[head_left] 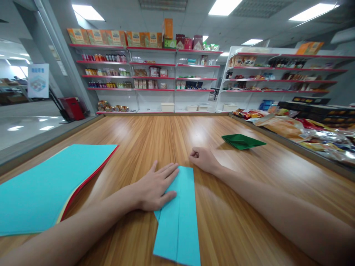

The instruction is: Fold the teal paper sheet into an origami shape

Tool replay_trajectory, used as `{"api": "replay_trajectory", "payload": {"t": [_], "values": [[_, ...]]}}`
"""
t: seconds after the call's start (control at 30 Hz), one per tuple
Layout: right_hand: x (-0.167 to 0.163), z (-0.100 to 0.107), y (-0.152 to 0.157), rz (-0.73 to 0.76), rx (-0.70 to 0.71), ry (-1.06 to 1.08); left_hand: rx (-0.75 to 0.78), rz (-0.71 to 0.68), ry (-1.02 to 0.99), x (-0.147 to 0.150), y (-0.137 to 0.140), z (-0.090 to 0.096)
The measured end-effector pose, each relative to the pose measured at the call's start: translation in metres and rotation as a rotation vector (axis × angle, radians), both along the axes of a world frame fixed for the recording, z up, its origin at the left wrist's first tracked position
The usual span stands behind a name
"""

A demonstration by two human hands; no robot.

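A sheet of light-blue paper (187,214), folded into a long strip with a lengthwise seam, lies on the wooden table in front of me. My left hand (159,186) rests flat on its upper left part, fingers stretched out and thumb apart. A small corner of blue paper sticks out at the strip's left edge below that hand. My right hand (203,159) is curled into a fist on the table just beyond the strip's upper right corner, apart from the paper. Nothing shows in the fist.
A stack of coloured paper (55,181), blue on top with yellow and red edges beneath, lies at the left. A folded green paper piece (243,141) sits at the right. Packaged goods (288,127) are heaped beyond the table's right rim. Stocked shelves (152,66) stand behind.
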State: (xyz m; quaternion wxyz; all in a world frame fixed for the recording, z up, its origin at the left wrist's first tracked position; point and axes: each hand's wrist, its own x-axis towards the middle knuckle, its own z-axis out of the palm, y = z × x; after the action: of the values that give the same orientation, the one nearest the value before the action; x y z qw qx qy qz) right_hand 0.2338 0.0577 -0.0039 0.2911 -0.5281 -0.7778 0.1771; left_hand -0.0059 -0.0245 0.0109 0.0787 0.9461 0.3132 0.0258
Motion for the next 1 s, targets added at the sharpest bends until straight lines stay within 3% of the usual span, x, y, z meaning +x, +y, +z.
{"api": "replay_trajectory", "payload": {"t": [0.17, 0.27, 0.37, 0.43, 0.57, 0.73, 0.9, 1.0], "values": [[-0.016, -0.005, -0.026, 0.257, 0.047, -0.004, 0.055, 0.224, -0.01, 0.008, 0.0, -0.014], [-0.024, -0.005, -0.039, 0.288, 0.038, -0.01, 0.094, 0.41, -0.023, 0.011, 0.004, -0.022], [-0.028, 0.0, -0.047, 0.347, 0.002, -0.06, 0.23, 0.617, -0.029, 0.011, 0.007, -0.024], [-0.029, 0.004, -0.05, 0.373, -0.012, -0.124, 0.335, 0.677, -0.025, 0.009, 0.009, -0.021], [-0.027, 0.012, -0.046, 0.342, -0.058, -0.2, 0.436, 0.544, -0.081, 0.004, 0.01, -0.011], [-0.021, 0.018, -0.039, 0.273, -0.095, -0.26, 0.366, 0.352, -0.091, 0.0, 0.013, -0.001], [-0.027, 0.014, -0.049, 0.147, 0.069, -0.318, 0.24, 0.273, -0.088, 0.008, 0.009, -0.004], [-0.037, 0.01, -0.058, 0.107, 0.118, -0.362, 0.261, 0.313, -0.057, 0.015, 0.005, -0.007]]}}
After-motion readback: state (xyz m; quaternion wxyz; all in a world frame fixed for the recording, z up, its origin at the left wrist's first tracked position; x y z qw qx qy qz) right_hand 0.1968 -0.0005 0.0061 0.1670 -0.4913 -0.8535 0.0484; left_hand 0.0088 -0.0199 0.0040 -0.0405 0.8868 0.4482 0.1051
